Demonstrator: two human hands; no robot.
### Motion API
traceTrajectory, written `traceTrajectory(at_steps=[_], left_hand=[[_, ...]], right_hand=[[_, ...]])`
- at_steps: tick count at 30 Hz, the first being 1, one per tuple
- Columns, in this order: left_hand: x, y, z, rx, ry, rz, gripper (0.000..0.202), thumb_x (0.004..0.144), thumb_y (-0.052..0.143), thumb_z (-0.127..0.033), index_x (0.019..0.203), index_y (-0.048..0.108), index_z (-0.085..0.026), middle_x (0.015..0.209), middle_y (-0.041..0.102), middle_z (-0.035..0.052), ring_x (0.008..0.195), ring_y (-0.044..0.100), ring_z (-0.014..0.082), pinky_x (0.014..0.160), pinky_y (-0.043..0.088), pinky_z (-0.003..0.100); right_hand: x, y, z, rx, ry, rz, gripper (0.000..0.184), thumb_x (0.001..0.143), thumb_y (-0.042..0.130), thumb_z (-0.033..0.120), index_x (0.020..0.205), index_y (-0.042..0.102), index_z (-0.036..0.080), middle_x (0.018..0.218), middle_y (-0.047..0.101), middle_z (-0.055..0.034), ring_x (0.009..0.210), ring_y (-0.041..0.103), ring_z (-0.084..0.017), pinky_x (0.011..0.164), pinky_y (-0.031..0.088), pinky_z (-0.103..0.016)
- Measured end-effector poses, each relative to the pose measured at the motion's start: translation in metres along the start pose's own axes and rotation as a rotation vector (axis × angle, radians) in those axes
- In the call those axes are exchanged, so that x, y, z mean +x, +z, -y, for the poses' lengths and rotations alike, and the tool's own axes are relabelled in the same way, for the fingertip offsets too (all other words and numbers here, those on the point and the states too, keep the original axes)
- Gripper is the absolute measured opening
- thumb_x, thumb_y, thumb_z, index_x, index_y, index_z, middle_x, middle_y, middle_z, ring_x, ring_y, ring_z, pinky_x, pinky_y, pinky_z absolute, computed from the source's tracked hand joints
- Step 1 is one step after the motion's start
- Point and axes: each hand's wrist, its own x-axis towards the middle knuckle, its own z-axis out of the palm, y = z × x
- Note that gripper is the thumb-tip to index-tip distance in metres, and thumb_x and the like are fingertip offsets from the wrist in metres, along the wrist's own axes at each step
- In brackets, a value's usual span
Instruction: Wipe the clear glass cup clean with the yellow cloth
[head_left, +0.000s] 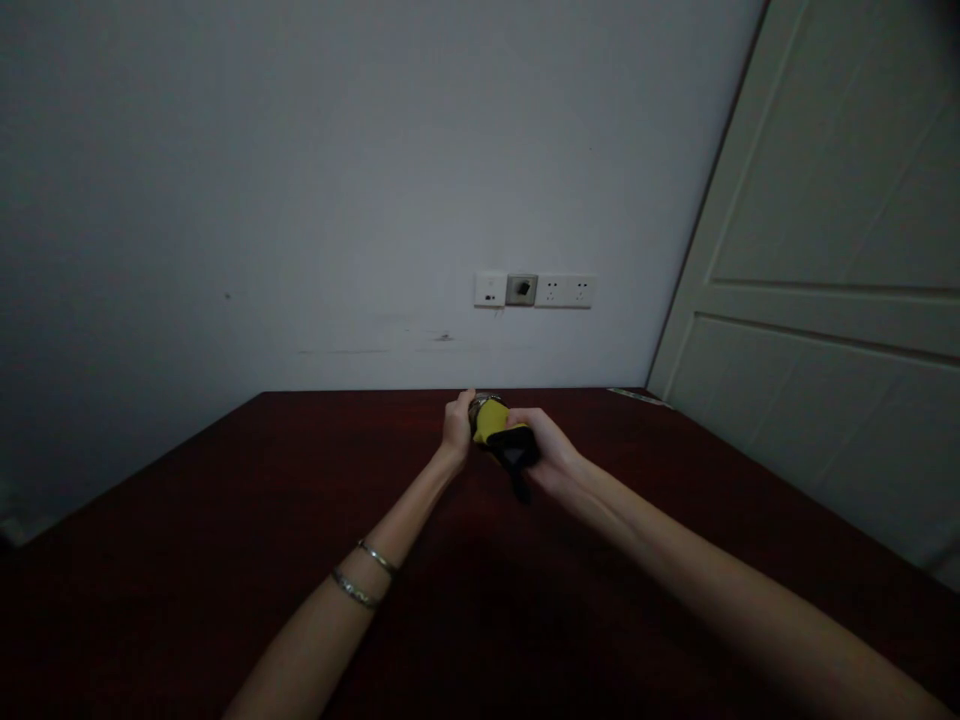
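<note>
In front of me, over the dark red table (247, 560), my two hands are close together. My right hand (551, 450) is closed around the black part of a yellow and black object (492, 420), whose exact kind is too dark to tell. A dark strap-like piece (519, 487) hangs from its near end. Beside the yellow end, my left hand (456, 425) is curled against a round, shiny, silvery thing (486, 398), mostly hidden by the hand and the yellow part. Two metal bangles (356, 588) are on my left forearm.
A pale wall (360, 200) rises behind the table's far edge, carrying a row of sockets (566, 291). At the right stands a light panelled door (825, 250). A thin, flat strip (637, 397) lies at the far right corner of the table.
</note>
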Motion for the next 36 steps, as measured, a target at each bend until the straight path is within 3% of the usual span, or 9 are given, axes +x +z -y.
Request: traceTrajectory(at_steps=[3, 6, 8, 10, 14, 17, 26, 31, 36], left_hand=[[0.006, -0.007, -0.01, 0.008, -0.094, 0.061, 0.028, 0.075, 0.043, -0.041, 0.066, 0.053, -0.016, 0.055, 0.055, -0.0021, 0.051, 0.05, 0.0098, 0.053, 0.041, 0.02], [0.01, -0.02, -0.02, 0.068, -0.309, 0.217, 0.037, 0.079, 0.035, -0.043, 0.075, 0.058, -0.015, 0.056, 0.059, 0.0022, 0.047, 0.055, 0.0151, 0.047, 0.044, 0.026], [0.011, -0.029, -0.024, 0.121, -0.465, 0.346, 0.042, 0.08, 0.034, -0.044, 0.08, 0.061, -0.012, 0.062, 0.065, 0.0093, 0.049, 0.061, 0.0206, 0.043, 0.046, 0.029], [0.011, -0.035, -0.023, 0.146, -0.571, 0.461, 0.048, 0.08, 0.032, -0.046, 0.084, 0.062, -0.01, 0.071, 0.069, 0.0152, 0.052, 0.064, 0.0241, 0.041, 0.046, 0.031], [0.011, -0.039, -0.014, 0.187, -0.704, 0.646, 0.053, 0.08, 0.031, -0.051, 0.086, 0.062, -0.008, 0.069, 0.069, 0.0183, 0.051, 0.064, 0.0271, 0.036, 0.045, 0.032], [0.012, -0.04, -0.006, 0.218, -0.765, 0.743, 0.051, 0.079, 0.034, -0.054, 0.083, 0.061, -0.011, 0.061, 0.067, 0.0155, 0.05, 0.064, 0.0286, 0.034, 0.045, 0.035], [0.007, -0.042, 0.005, 0.396, -0.901, 0.941, 0.056, 0.08, 0.033, -0.052, 0.08, 0.065, -0.006, 0.071, 0.069, 0.0242, 0.049, 0.064, 0.0278, 0.029, 0.044, 0.032], [0.008, -0.044, 0.003, 0.505, -0.833, 0.794, 0.054, 0.084, 0.027, -0.046, 0.073, 0.062, -0.007, 0.06, 0.066, 0.0194, 0.043, 0.061, 0.0248, 0.028, 0.042, 0.028], [0.006, -0.039, -0.006, 0.555, -0.718, 0.647, 0.045, 0.083, 0.034, -0.045, 0.074, 0.06, -0.01, 0.057, 0.065, 0.0129, 0.04, 0.059, 0.021, 0.032, 0.044, 0.028]], right_hand=[[-0.006, -0.008, 0.01, 0.052, 0.069, 0.017, 0.033, 0.059, 0.04, 0.018, 0.075, 0.065, 0.005, 0.063, 0.065, -0.012, 0.05, 0.057, -0.015, 0.051, 0.052, -0.027], [-0.009, -0.017, 0.016, 0.039, 0.042, -0.071, 0.054, 0.059, 0.041, 0.014, 0.108, 0.062, 0.004, 0.088, 0.072, -0.0133, 0.063, 0.065, -0.018, 0.057, 0.054, -0.028], [-0.009, -0.024, 0.014, -0.126, -0.133, -0.231, 0.059, 0.062, 0.045, 0.012, 0.119, 0.059, 0.007, 0.103, 0.071, -0.0128, 0.079, 0.068, -0.022, 0.068, 0.057, -0.033], [-0.007, -0.03, 0.005, -0.394, -0.451, -0.26, 0.055, 0.068, 0.046, 0.009, 0.121, 0.059, 0.011, 0.116, 0.067, -0.0123, 0.1, 0.066, -0.024, 0.085, 0.054, -0.04], [-0.006, -0.037, -0.017, -0.973, -1.06, 0.222, 0.045, 0.084, 0.044, 0.005, 0.128, 0.053, 0.013, 0.128, 0.06, -0.0137, 0.126, 0.051, -0.022, 0.101, 0.045, -0.045], [-0.006, -0.036, -0.022, -1.261, -1.251, 0.449, 0.035, 0.091, 0.044, 0.009, 0.124, 0.054, 0.007, 0.124, 0.062, -0.0165, 0.125, 0.052, -0.023, 0.1, 0.046, -0.043], [0.002, -0.028, -0.015, -1.517, -1.397, 0.817, 0.03, 0.095, 0.04, 0.016, 0.116, 0.059, 0.007, 0.116, 0.067, -0.0132, 0.114, 0.058, -0.02, 0.105, 0.04, -0.039], [-0.01, -0.022, -0.038, -1.634, -1.312, 0.636, 0.034, 0.092, 0.04, 0.01, 0.12, 0.056, 0.002, 0.121, 0.063, -0.0174, 0.114, 0.058, -0.025, 0.105, 0.039, -0.044], [-0.026, -0.011, -0.053, -1.694, -1.065, 0.441, 0.038, 0.087, 0.044, 0.007, 0.123, 0.054, 0.002, 0.122, 0.062, -0.0216, 0.114, 0.058, -0.031, 0.096, 0.047, -0.048]])
